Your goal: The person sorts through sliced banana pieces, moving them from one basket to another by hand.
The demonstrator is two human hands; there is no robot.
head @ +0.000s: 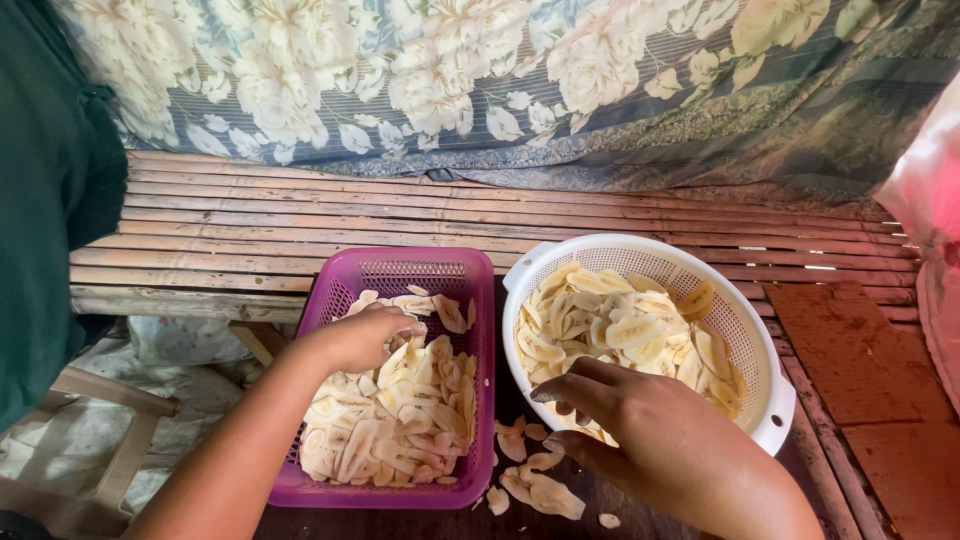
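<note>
Head view: your left hand (365, 338) rests at lower centre-left inside the purple basket (478, 300), fingers curled narrow over the banana slices (395, 420) piled there; whether they pinch a slice you cannot tell from this angle. Your right hand (640, 425), at lower right, reaches over the near rim of the white round colander (770, 400), its fingers (560, 388) drawn close together and pointing left above more pale slices (620, 325), apparently holding nothing. Loose slices (535, 480) lie on the dark surface between the two containers, just below your right hand. Both containers stand against a slatted bamboo bench (300, 215) in the upper half, with floral cloth (450, 70) behind. Risk, as a judgement: slices carried across the gap could slip and join those already outside, and your right wrist pressing the colander's rim might tip it.
</note>
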